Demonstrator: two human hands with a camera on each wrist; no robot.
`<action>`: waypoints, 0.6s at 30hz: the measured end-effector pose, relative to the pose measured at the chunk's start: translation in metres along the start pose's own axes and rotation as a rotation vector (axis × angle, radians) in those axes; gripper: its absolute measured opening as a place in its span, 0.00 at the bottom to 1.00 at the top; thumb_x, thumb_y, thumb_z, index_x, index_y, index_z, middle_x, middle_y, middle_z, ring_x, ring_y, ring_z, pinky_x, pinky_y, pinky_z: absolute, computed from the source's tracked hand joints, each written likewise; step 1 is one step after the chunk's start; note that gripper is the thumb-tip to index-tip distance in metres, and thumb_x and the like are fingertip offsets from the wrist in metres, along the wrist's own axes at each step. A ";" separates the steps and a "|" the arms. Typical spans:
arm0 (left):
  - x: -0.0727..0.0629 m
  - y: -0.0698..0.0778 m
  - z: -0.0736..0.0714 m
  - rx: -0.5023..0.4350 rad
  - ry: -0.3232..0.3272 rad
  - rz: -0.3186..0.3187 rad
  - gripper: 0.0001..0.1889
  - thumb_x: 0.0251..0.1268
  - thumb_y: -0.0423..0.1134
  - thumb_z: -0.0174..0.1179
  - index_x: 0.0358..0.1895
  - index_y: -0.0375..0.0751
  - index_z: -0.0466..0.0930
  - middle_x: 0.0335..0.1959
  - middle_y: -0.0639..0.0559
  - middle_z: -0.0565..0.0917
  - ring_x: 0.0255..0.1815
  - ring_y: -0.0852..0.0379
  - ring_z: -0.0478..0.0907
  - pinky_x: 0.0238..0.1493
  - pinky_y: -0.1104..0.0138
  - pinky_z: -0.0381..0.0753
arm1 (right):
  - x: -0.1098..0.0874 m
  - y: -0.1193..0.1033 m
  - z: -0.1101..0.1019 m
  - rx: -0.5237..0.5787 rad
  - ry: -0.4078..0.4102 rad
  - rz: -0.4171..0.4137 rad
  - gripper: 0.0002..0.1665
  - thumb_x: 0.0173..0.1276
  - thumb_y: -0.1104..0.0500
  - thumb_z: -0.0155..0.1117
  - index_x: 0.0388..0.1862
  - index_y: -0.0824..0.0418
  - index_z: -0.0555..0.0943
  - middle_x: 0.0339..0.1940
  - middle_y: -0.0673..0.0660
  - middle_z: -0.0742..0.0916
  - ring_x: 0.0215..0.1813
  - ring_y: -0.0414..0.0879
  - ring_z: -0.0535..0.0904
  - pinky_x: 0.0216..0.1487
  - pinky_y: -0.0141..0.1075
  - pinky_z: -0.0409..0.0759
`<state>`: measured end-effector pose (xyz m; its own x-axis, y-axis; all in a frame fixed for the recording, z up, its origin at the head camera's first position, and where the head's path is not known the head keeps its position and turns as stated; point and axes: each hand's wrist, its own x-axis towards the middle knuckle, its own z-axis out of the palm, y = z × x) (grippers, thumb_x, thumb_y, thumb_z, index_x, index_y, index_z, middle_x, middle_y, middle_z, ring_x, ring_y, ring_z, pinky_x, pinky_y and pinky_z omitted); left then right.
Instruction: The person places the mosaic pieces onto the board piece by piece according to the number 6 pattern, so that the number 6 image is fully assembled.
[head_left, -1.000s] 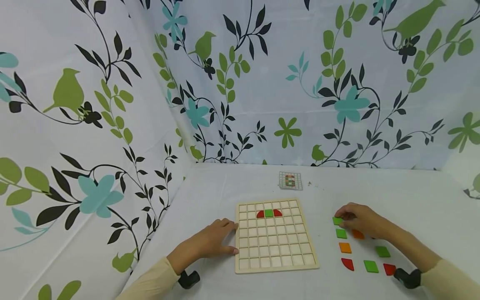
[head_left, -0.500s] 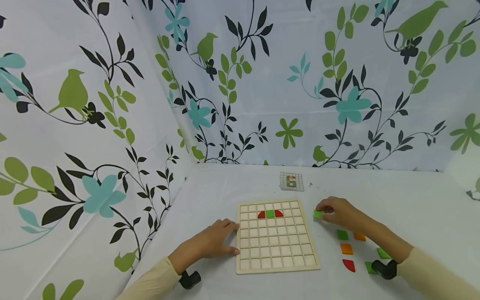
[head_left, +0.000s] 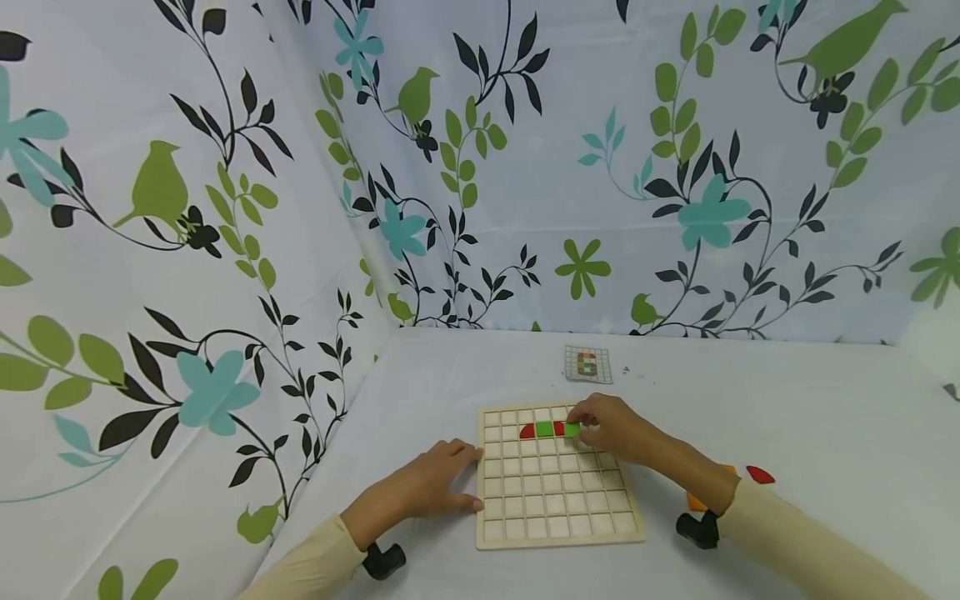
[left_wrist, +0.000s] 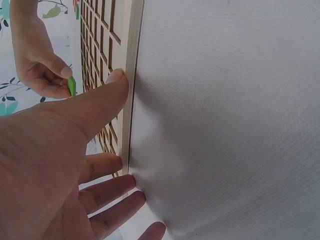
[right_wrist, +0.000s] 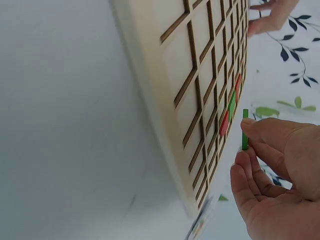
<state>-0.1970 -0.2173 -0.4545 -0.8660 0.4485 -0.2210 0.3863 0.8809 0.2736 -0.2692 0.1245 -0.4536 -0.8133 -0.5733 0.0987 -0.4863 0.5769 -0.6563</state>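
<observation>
A wooden grid board lies on the white table. In one of its upper rows sit a red quarter-round tile, a green square tile and another red tile. My right hand pinches a further green square tile between thumb and fingertips, over the grid just right of that row of tiles. My left hand rests at the board's left side. In the left wrist view its thumb lies on the frame, the other fingers spread along the edge.
A small pattern card with a coloured grid lies behind the board. To the right, an orange tile and a red tile show around my right forearm, which hides other loose pieces. A patterned cloth hangs behind.
My right hand has picked up a green square tile from the loose pieces on the right and carried it left to above the board. My left hand stays at the board's edge.
</observation>
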 end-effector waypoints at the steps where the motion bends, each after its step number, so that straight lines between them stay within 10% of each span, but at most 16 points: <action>1: 0.000 0.000 0.000 0.003 0.000 0.001 0.44 0.65 0.65 0.70 0.79 0.48 0.69 0.74 0.48 0.73 0.74 0.46 0.70 0.72 0.48 0.75 | 0.002 -0.002 0.003 0.004 -0.009 -0.018 0.14 0.72 0.65 0.71 0.55 0.65 0.86 0.50 0.56 0.86 0.51 0.49 0.81 0.55 0.45 0.83; 11: -0.001 0.003 -0.003 0.010 0.004 0.005 0.44 0.64 0.64 0.71 0.79 0.47 0.69 0.74 0.49 0.73 0.73 0.46 0.71 0.72 0.49 0.75 | 0.022 -0.015 0.020 0.002 -0.033 -0.141 0.13 0.72 0.68 0.70 0.54 0.70 0.88 0.47 0.58 0.87 0.46 0.45 0.78 0.47 0.37 0.81; 18: -0.001 0.003 -0.003 0.005 -0.006 -0.006 0.45 0.65 0.64 0.70 0.79 0.47 0.68 0.74 0.49 0.73 0.74 0.46 0.70 0.72 0.49 0.75 | 0.038 -0.020 0.033 -0.019 -0.102 -0.204 0.04 0.67 0.72 0.69 0.33 0.66 0.88 0.26 0.54 0.83 0.33 0.41 0.69 0.35 0.31 0.68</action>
<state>-0.1961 -0.2159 -0.4507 -0.8663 0.4445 -0.2282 0.3829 0.8840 0.2681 -0.2802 0.0720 -0.4609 -0.6615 -0.7346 0.1508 -0.6440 0.4534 -0.6162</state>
